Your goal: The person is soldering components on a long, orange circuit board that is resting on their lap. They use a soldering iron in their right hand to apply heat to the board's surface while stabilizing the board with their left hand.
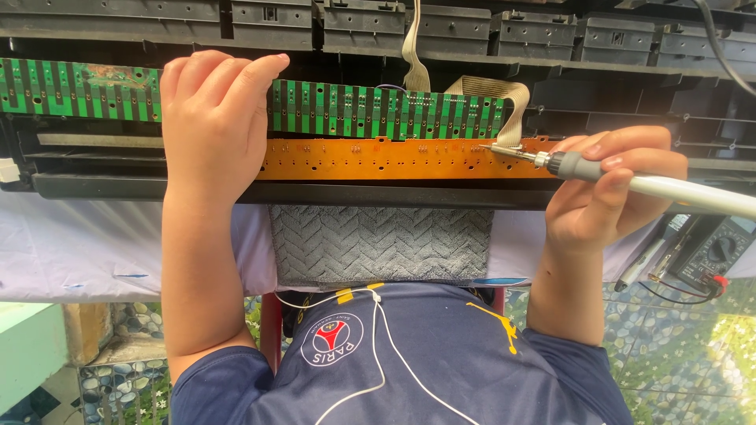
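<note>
Soldering iron (630, 182) in the right hand (606, 193), its long axis running almost level from right to left, tip pointing left and slightly to the far side. The tip meets the right end of an orange circuit strip (394, 160), just below a beige ribbon cable (504, 98). The right hand's grip is closed fully round the grey collar and pale handle. The left hand (209, 126) lies flat, fingers loosely curled and holding nothing, pressing on a green circuit board (370, 110) that runs left to right along the far edge of the orange strip. Both boards sit in an opened black casing (394, 193), propped on a grey towel (382, 244) on the bench (71, 244). Judged from the tip's place, work stands at the right-end joints by the cable; whether any joint is finished cannot be told, and the long row of pads to the left shows no sign of attention. A meter (720, 252) with leads rests near right.
</note>
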